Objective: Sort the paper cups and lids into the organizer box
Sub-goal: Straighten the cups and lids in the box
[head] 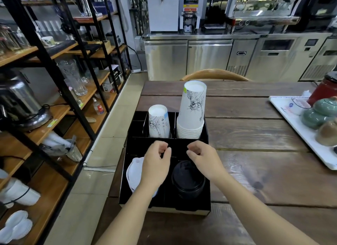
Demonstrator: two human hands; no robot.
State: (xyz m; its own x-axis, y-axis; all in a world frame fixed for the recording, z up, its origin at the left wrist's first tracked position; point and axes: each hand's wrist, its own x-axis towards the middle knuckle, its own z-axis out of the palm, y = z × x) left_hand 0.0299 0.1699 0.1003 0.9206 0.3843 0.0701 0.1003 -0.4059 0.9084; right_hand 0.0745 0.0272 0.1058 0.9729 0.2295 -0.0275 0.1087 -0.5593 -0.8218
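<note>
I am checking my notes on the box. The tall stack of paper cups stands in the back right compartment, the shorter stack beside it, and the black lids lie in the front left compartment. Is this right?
Not quite. The head view shows the black lids in the front right compartment of the organizer box; the white lids are front left. The tall stack does stand back right, the shorter stack beside it.

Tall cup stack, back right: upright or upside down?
Upside down. The tall cup stack shows closed white bases on top, rims stacked at the bottom inside the organizer box.

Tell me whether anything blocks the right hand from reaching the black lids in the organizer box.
Nothing visible does. The right hand hovers just above the stack of black lids in the near right compartment of the organizer box, with no object between them. The left hand is over the white lids beside it.
</note>
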